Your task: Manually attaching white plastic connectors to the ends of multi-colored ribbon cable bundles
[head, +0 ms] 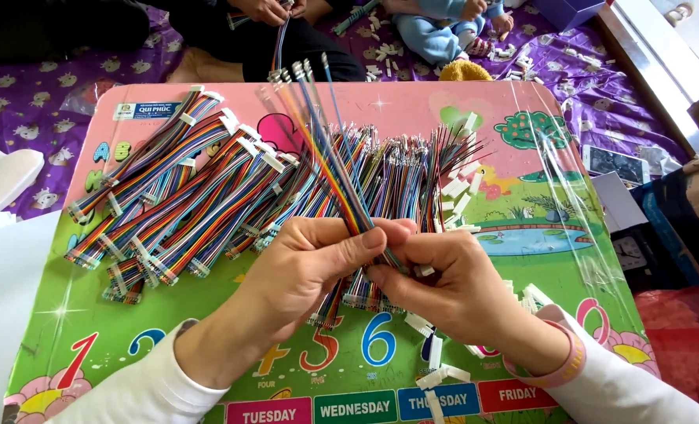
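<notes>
Both hands, left hand [306, 263] and right hand [443, 283], pinch one rainbow ribbon cable [330, 149] (step: seating). Next, align a white connector [432, 378].

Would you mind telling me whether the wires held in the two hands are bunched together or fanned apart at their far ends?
Fanned apart: the wires are pinched together between left hand and right hand, then spread toward their tips.
</notes>
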